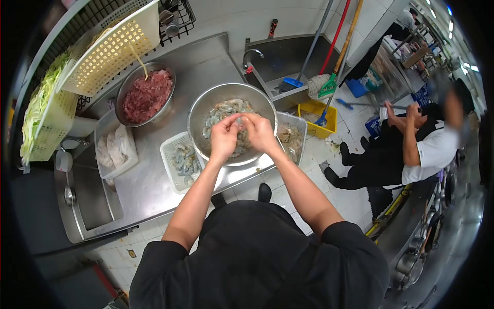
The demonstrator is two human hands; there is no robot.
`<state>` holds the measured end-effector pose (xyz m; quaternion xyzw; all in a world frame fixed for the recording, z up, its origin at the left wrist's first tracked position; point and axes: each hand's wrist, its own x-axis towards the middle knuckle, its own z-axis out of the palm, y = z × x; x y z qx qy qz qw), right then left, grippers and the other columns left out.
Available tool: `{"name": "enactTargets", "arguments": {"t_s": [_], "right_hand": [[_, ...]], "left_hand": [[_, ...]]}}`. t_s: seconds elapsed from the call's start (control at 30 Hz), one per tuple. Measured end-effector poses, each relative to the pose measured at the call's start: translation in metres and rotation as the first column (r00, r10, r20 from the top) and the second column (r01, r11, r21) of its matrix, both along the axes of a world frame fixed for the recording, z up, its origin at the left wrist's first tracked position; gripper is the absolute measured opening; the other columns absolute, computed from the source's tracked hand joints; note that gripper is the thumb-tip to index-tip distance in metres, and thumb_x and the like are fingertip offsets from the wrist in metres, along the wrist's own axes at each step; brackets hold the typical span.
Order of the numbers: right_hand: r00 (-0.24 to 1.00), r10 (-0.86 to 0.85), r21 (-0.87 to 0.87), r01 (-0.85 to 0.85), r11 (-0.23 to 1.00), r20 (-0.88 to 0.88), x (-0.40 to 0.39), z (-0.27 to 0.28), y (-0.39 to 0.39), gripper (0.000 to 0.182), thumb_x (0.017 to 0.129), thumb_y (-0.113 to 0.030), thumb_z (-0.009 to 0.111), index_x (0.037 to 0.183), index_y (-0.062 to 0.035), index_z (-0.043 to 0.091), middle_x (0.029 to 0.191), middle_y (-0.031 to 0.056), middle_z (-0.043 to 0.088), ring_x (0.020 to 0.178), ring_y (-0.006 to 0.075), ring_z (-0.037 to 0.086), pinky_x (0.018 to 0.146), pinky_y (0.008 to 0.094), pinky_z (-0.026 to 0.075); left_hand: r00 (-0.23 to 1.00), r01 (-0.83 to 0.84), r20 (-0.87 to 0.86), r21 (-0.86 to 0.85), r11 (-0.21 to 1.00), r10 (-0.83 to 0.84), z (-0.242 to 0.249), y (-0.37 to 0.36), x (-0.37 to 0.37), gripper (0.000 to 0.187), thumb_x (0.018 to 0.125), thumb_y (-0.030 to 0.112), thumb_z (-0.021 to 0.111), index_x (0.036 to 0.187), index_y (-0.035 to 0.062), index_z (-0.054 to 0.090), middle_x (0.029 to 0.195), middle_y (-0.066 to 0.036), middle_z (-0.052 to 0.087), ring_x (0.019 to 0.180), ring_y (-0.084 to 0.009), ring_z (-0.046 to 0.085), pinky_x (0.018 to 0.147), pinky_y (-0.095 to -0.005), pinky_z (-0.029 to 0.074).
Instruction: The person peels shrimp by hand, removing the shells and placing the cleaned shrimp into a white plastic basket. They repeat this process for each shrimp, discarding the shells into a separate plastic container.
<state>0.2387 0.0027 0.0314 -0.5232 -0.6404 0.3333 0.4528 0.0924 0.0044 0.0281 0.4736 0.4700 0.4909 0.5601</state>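
Wears a plain black shirt, matte and softly creased, broad across the front, with a faint diagonal fold toward the right. Has short black sleeves, loose and wide at the hem, leaving both forearms bare. Is bare at left hand and right hand too. Wears dark shoes, rounded at the toe.

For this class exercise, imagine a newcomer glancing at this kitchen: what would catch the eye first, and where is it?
Probably the left hand and right hand, brought together at the centre over a large metal bowl of shrimp. Next might come the raw red meat in a second bowl, farther left on the steel counter. The bright yellow container, to the right near the sink, also stands out.
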Motion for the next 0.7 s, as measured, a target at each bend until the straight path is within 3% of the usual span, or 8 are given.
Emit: {"name": "enactTargets", "arguments": {"t_s": [0.07, 0.13, 0.3, 0.37, 0.53, 0.6, 0.67, 0.7], "right_hand": [[1.0, 0.0, -0.019, 0.0, 1.0, -0.019, -0.007, 0.005, 0.001, 0.022, 0.099, -0.007, 0.054, 0.112, 0.0041, 0.068, 0.102, 0.0246, 0.069, 0.09, 0.0378, 0.069, 0.079, 0.0413, 0.054], [0.999, 0.012, 0.132, -0.017, 0.991, 0.041, -0.011, 0.004, 0.002, 0.021, 0.096, 0.0, 0.052, 0.111, 0.0054, 0.066, 0.097, 0.0231, 0.067, 0.085, 0.0369, 0.068, 0.076, 0.0422, 0.054], [0.985, 0.163, 0.137, -0.168, 0.976, 0.053, -0.015, 0.016, 0.006, 0.025, 0.092, 0.005, 0.051, 0.113, 0.0042, 0.065, 0.097, 0.0228, 0.065, 0.087, 0.0388, 0.067, 0.076, 0.0435, 0.053], [0.974, 0.225, 0.136, -0.228, 0.964, 0.036, -0.016, 0.018, 0.007, 0.027, 0.091, 0.006, 0.05, 0.114, 0.0037, 0.065, 0.097, 0.0227, 0.064, 0.088, 0.0397, 0.067, 0.076, 0.0439, 0.053], [0.911, 0.302, 0.138, -0.349, 0.927, 0.28, -0.016, 0.026, 0.011, 0.016, 0.09, 0.003, 0.052, 0.104, 0.0024, 0.061, 0.097, 0.025, 0.063, 0.091, 0.0428, 0.064, 0.081, 0.0458, 0.052], [0.905, 0.284, 0.173, -0.35, 0.921, 0.317, -0.019, 0.02, 0.012, 0.014, 0.09, 0.001, 0.053, 0.101, 0.002, 0.06, 0.097, 0.0252, 0.063, 0.09, 0.0434, 0.064, 0.079, 0.0468, 0.052], [0.898, 0.262, 0.211, -0.349, 0.913, 0.353, -0.022, 0.017, 0.012, 0.011, 0.09, -0.001, 0.054, 0.098, 0.0015, 0.06, 0.097, 0.0253, 0.063, 0.089, 0.044, 0.064, 0.078, 0.0479, 0.052], [0.885, 0.227, 0.192, -0.325, 0.926, 0.407, -0.024, 0.021, 0.01, 0.01, 0.09, -0.003, 0.055, 0.098, 0.0011, 0.06, 0.096, 0.0241, 0.064, 0.087, 0.0438, 0.065, 0.076, 0.0489, 0.053]], "left_hand": [[0.993, -0.026, -0.112, 0.102, 0.994, 0.037, 0.001, -0.001, -0.001, 0.027, 0.099, 0.001, 0.056, 0.123, -0.0061, 0.067, 0.106, -0.012, 0.074, 0.09, -0.0118, 0.069, 0.082, -0.0243, 0.055], [0.992, -0.041, -0.11, 0.128, 0.991, 0.055, -0.001, 0.0, -0.007, 0.025, 0.099, 0.001, 0.057, 0.12, -0.006, 0.068, 0.101, -0.011, 0.074, 0.087, -0.013, 0.07, 0.079, -0.0254, 0.056], [0.997, -0.077, -0.012, 0.128, 0.989, 0.079, 0.001, 0.006, -0.023, 0.022, 0.096, 0.001, 0.064, 0.115, -0.0071, 0.071, 0.093, -0.011, 0.075, 0.083, -0.0132, 0.071, 0.075, -0.0257, 0.056], [0.995, -0.086, 0.046, 0.019, 0.996, 0.085, 0.002, 0.007, -0.029, 0.019, 0.092, -0.001, 0.069, 0.11, -0.0083, 0.071, 0.093, -0.012, 0.075, 0.082, -0.0126, 0.07, 0.073, -0.0248, 0.056], [0.972, -0.046, 0.221, -0.153, 0.987, 0.08, -0.011, 0.015, -0.044, 0.013, 0.088, -0.001, 0.074, 0.1, -0.0057, 0.073, 0.092, -0.013, 0.075, 0.076, -0.0152, 0.068, 0.073, -0.0257, 0.053], [0.962, -0.019, 0.262, -0.198, 0.98, 0.072, -0.013, 0.015, -0.046, 0.011, 0.087, -0.001, 0.075, 0.098, -0.0046, 0.073, 0.091, -0.013, 0.074, 0.076, -0.0162, 0.067, 0.075, -0.0265, 0.053], [0.868, 0.014, 0.47, -0.341, 0.94, 0.158, -0.013, 0.013, -0.047, 0.01, 0.085, 0.0, 0.077, 0.094, -0.0037, 0.073, 0.091, -0.013, 0.074, 0.078, -0.0166, 0.067, 0.076, -0.0268, 0.053], [0.869, 0.015, 0.47, -0.338, 0.941, 0.155, -0.012, 0.013, -0.047, 0.01, 0.085, 0.0, 0.077, 0.094, -0.0037, 0.073, 0.091, -0.013, 0.074, 0.078, -0.0166, 0.067, 0.076, -0.0268, 0.053]]}}
